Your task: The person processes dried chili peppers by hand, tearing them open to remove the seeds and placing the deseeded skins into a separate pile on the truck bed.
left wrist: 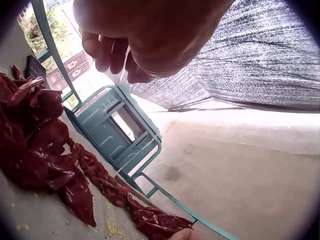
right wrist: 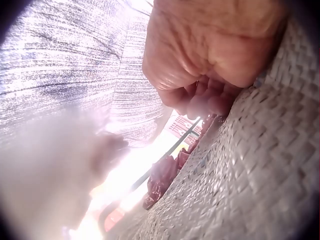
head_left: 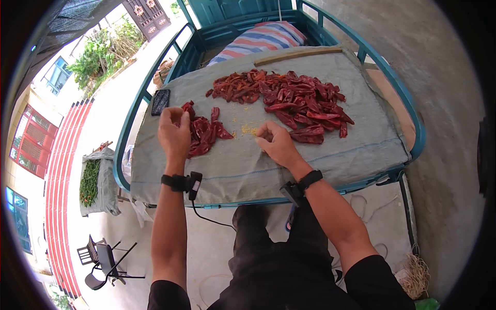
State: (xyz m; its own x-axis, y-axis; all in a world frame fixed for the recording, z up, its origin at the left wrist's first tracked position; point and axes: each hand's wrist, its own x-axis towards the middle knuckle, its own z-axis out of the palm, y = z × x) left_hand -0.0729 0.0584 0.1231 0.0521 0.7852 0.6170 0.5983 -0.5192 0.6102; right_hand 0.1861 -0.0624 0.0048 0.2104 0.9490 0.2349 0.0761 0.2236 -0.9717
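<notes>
Dried red peppers lie on a grey woven sheet [head_left: 232, 181] in two groups: a small pile [head_left: 204, 135] at the left and a larger heap [head_left: 305, 101] at the centre and right. The left hand [head_left: 174, 132] is held over the left edge of the small pile, fingers bent; in the left wrist view this hand [left wrist: 145, 35] hangs above the peppers [left wrist: 40, 145], holding nothing visible. The right hand [head_left: 277, 143], fingers curled, is low at the sheet beside scattered yellow seeds [head_left: 249, 129], left of the larger heap. In the right wrist view its fingers [right wrist: 205, 100] curl inward with nothing seen between them.
A dark phone-like object [head_left: 160, 102] lies at the sheet's left edge. Teal rails [head_left: 398, 88] surround the cart bed. Behind the heap are a wooden strip [head_left: 298, 55] and a striped bag [head_left: 263, 39]. Green peppers [head_left: 90, 181] and a folding chair [head_left: 107, 261] stand off to the left.
</notes>
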